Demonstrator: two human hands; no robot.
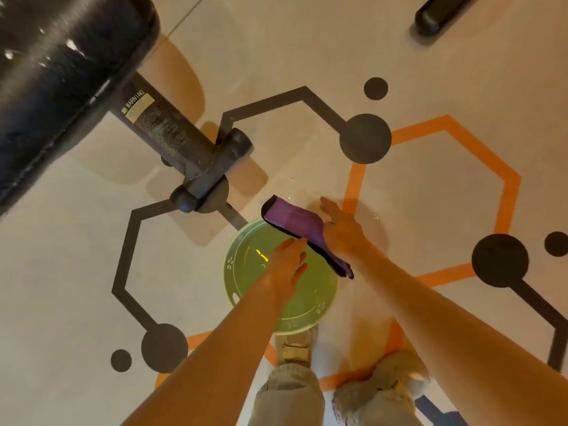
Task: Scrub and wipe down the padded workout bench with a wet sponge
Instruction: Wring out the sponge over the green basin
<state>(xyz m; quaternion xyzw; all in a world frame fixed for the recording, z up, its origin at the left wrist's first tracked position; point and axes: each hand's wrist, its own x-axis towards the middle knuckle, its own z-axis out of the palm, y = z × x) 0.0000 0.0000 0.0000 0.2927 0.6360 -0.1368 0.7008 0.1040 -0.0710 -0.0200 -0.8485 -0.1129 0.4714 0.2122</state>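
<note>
A purple sponge (290, 221) with a dark edge is held tilted over a green basin (242, 272) standing on the floor. My left hand (287, 264) reaches over the basin, its straight fingertips touching the sponge's lower edge. From the other side my right hand (341, 230) lies flat against the sponge with its fingers stretched out; the thumb is hidden. The black padded bench (58, 72) fills the upper left, and its surface glistens with wet spots.
The bench's dark metal leg (159, 124), bearing a warning label, runs down to a crossbar foot (212, 170) just beyond the basin. My two shoes (381, 382) stand right behind the basin. Another dark equipment foot (436, 16) sits at the top right.
</note>
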